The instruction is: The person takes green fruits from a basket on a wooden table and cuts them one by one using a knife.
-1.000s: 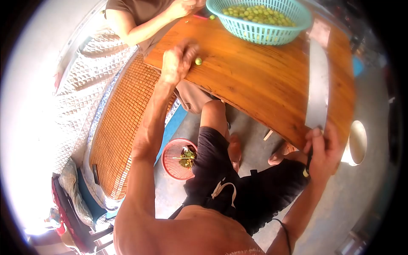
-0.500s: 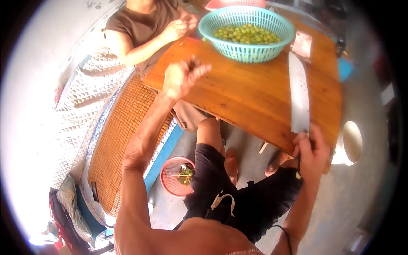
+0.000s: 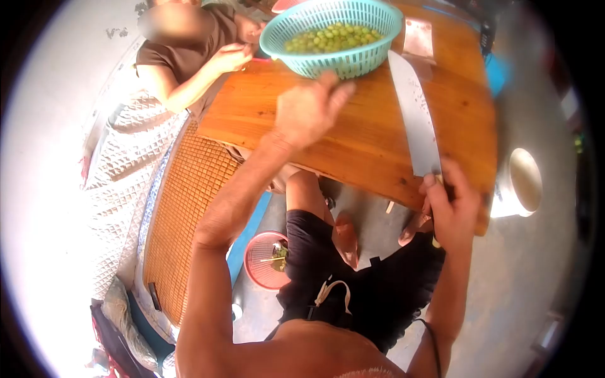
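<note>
My right hand (image 3: 452, 205) is wrapped round the dark handle of a large knife (image 3: 416, 113), at the right part of the wooden table (image 3: 359, 132). The broad blade points away from me and bears small dark spots. My left hand (image 3: 310, 112) is over the table, just short of a turquoise basket (image 3: 340, 65) of small green fruits (image 3: 334, 39). Its fingers are blurred and partly curled, and whether anything is between them cannot be made out.
Across the table's left corner sits another person (image 3: 189, 57) in a brown top, hands near the basket. A pink basket (image 3: 255, 261) with scraps stands on the floor. A woven seat (image 3: 189, 208) is at left, a white bucket (image 3: 524, 183) at right.
My left hand has moved right and away from me, towards the turquoise basket. The view has shifted. The knife is still in my right hand. The green fruit seen beside my left hand earlier no longer shows.
</note>
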